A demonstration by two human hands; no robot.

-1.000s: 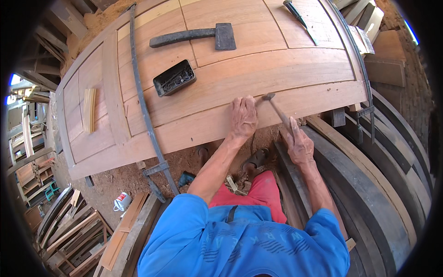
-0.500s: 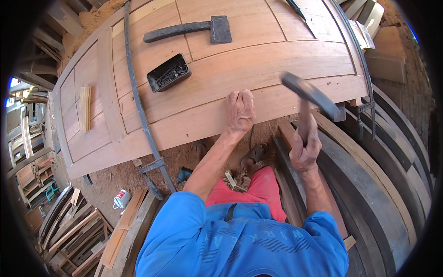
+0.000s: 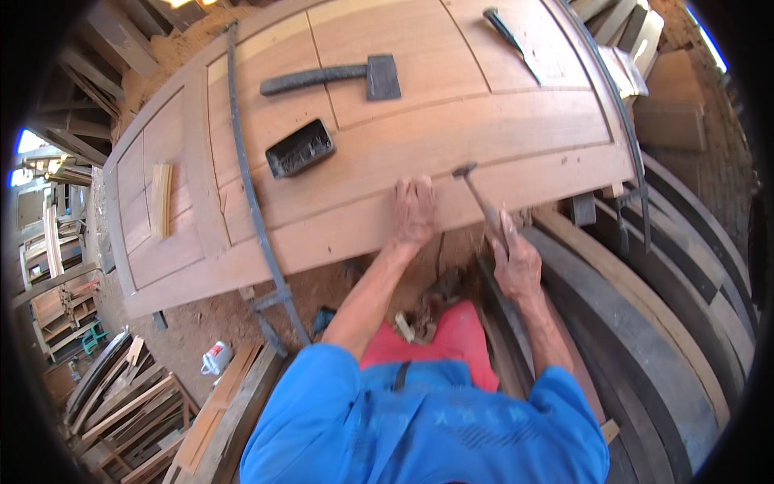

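Observation:
A hammer point(image 3: 488, 211) is in my right hand point(image 3: 518, 266), the fingers wrapped round its handle. Its small metal head is low over the near rail of a wooden panelled door point(image 3: 419, 133), right of my left hand point(image 3: 415, 211). That left hand rests on the rail with its fingers bent and closed; whatever they may pinch is hidden and blurred. Farther back on the door sit an open black box point(image 3: 305, 164) of nails and a dark mallet point(image 3: 383, 78) lying on its side. Toward the far right lies a chisel point(image 3: 512, 44) with a dark handle.
Long metal bar clamps point(image 3: 246, 173) cross the door at left and right. A short wood strip point(image 3: 162, 202) lies on its left panel. Curved dark timbers point(image 3: 637, 323) are stacked at my right. Below left are a white container point(image 3: 215, 358) and piled wooden frames point(image 3: 133, 423).
My right hand has swung the hammer down and left, close to the rail. My left hand stays on the rail. The whole view has shifted slightly.

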